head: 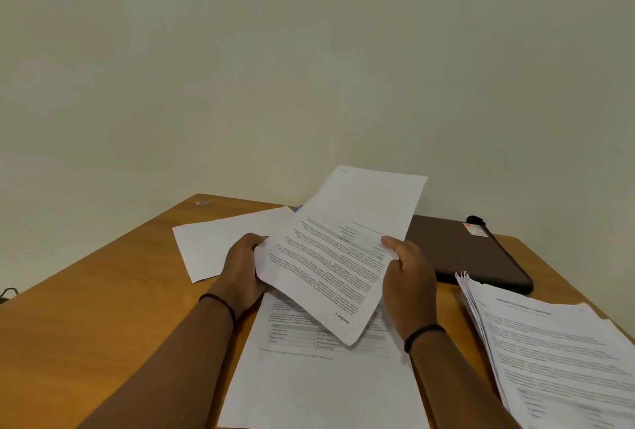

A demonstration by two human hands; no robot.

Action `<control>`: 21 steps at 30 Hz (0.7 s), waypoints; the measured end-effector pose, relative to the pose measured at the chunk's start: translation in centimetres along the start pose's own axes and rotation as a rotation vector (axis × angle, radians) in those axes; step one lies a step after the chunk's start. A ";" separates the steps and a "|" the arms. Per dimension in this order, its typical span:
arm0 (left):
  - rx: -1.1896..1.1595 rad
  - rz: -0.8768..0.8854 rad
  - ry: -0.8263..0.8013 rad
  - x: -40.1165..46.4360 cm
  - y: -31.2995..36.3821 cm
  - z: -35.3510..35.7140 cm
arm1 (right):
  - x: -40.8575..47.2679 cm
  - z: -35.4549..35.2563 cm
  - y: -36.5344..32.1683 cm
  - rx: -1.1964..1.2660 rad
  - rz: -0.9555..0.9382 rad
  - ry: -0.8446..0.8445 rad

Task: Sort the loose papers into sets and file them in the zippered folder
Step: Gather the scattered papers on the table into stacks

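Held sheet (pixel 340 257): printed page, lifted clear of the table (pixel 103 308), long axis running from near centre up toward the far right corner; heading end nearest the body, print upside down to the viewer.

Left hand (pixel 242 269): curled round the sheet's left edge, thumb apparently on top, fingers hidden beneath.

Right hand (pixel 407 277): pinching the sheet's right edge, thumb on the printed face, fingers behind.

Sheet on table (pixel 323 380): directly below the held sheet, at the near edge, printed form face up, long axis toward the body; partly covered by the held page.

Blank sheet (pixel 220 246): left of the left hand, toward the far left corner, lying flat, skewed to the table edges.

Stack of papers (pixel 556 353): near right corner, edges fanned, overhanging the table's right edge; nearer the right hand, just beside its wrist.

Zippered folder (pixel 464 250): dark, flat, at the far right edge behind the stack, beyond the right hand; seemingly closed, zipper state not legible from here.

Judgement: sorting in progress, nothing yet filed. Next placement probably onto one of the flat piles; shortest drop straight down, folder reachable by the right hand only.

Open room: bare wood along the left side and near left corner. Right side crowded; stack liable to slide off its edge.
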State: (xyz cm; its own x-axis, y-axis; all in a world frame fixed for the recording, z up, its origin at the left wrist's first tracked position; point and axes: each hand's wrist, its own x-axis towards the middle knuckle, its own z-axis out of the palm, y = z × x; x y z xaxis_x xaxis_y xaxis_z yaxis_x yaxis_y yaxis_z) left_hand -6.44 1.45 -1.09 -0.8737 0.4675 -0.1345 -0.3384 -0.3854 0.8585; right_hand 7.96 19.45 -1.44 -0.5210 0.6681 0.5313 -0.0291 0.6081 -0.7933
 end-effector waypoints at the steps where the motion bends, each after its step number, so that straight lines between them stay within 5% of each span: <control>1: -0.027 -0.018 0.009 0.2 0.0 -0.2 | 0.2 -0.2 0.1 -0.032 -0.005 -0.010; 7: -0.043 -0.124 -0.055 1.0 0.1 -0.9 | 0.2 -0.3 1.1 -0.165 -0.092 -0.013; 12: -0.098 -0.126 -0.180 0.7 0.0 -0.3 | 0.7 -1.2 0.5 -0.736 -0.200 0.273; 21: 0.073 -0.152 -0.393 0.1 -0.4 0.9 | -0.9 0.9 -2.8 -0.724 -0.351 0.049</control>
State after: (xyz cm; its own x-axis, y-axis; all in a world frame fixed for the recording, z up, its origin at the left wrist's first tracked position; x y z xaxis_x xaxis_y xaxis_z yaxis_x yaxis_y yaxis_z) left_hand -6.10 2.40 -0.97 -0.6113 0.7879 -0.0749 -0.4147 -0.2383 0.8782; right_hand 7.78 16.76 0.08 -0.5454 0.3946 0.7395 0.3851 0.9016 -0.1971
